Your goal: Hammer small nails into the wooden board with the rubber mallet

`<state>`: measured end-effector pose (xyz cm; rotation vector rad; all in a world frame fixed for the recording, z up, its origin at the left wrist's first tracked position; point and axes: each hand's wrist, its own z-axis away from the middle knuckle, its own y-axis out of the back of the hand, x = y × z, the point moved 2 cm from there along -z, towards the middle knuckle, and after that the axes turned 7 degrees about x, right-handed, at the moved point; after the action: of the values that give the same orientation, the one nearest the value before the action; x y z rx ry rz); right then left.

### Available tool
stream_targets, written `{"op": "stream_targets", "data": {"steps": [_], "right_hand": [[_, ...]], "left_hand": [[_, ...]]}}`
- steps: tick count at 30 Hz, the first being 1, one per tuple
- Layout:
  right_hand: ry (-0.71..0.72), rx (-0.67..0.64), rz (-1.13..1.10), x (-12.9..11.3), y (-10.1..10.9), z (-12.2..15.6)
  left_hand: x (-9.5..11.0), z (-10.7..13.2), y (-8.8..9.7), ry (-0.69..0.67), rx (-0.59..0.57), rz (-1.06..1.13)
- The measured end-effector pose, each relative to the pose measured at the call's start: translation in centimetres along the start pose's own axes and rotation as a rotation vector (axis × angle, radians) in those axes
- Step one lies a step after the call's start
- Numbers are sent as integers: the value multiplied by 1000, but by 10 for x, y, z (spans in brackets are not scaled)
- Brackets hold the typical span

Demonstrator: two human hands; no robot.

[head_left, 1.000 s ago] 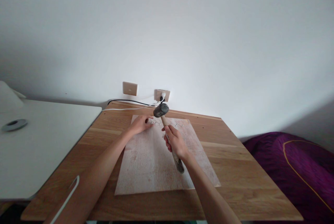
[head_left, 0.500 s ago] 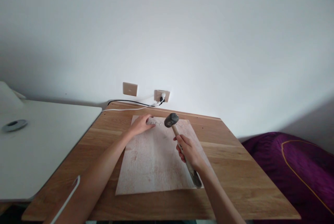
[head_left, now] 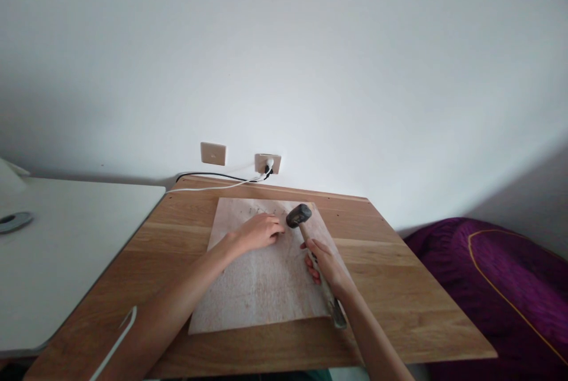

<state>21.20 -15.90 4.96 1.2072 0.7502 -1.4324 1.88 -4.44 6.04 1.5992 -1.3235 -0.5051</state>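
My right hand (head_left: 322, 262) is wrapped round the wooden handle of a hammer (head_left: 299, 215). Its dark, blocky head hangs over the upper right part of a pale plywood board (head_left: 257, 292). My left hand (head_left: 261, 231) is over the upper middle of that board, left of the hammer head, its fingers curled and close together. Whatever it may pinch is too small or hidden to make out. Beyond the left hand, a row of small, thin, nail-like things (head_left: 257, 211) shows near the board's far edge.
The plywood lies on a wooden table (head_left: 394, 292) against the wall. A socket (head_left: 268, 163) with plugged-in cables (head_left: 213, 188) is behind it. At left stands a white table (head_left: 80, 239) with a grey ring-shaped object (head_left: 15, 222). A purple cushion-like mass (head_left: 444, 274) bulges at right.
My left hand has moved right and nearer to me, its fingers drawing together from a spread pose and uncovering the small nail-like things. The hammer has dipped slightly, still in my right hand.
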Motion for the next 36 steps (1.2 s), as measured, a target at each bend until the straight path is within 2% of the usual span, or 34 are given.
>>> {"op": "stream_targets", "data": {"steps": [6,8,12,17,20,23,25,27,30,36], "right_hand": [[-18,4,-4,3,-1,1],[-3,3,-5,3,0,1],[6,-1,-16,5,0,1],[20,27,-7,7,1,0],[29,18,-20,8,1,0],[22,17,-27,7,1,1],[15,21,-22,7,1,2],[15,26,-20,6,0,3],[21,22,-31,8,0,3],[15,11,-19,6,-1,2]], "left_hand": [[-9,14,17,125,46,-6],[-10,22,20,127,35,-36],[-4,33,15,106,3,-72],[-1,35,10,162,74,38],[-19,40,19,279,241,144],[-51,54,30,532,500,181],[-69,66,32,649,567,205],[-81,75,31,700,593,233],[-88,79,27,707,596,281],[-98,65,25,700,516,301]]}}
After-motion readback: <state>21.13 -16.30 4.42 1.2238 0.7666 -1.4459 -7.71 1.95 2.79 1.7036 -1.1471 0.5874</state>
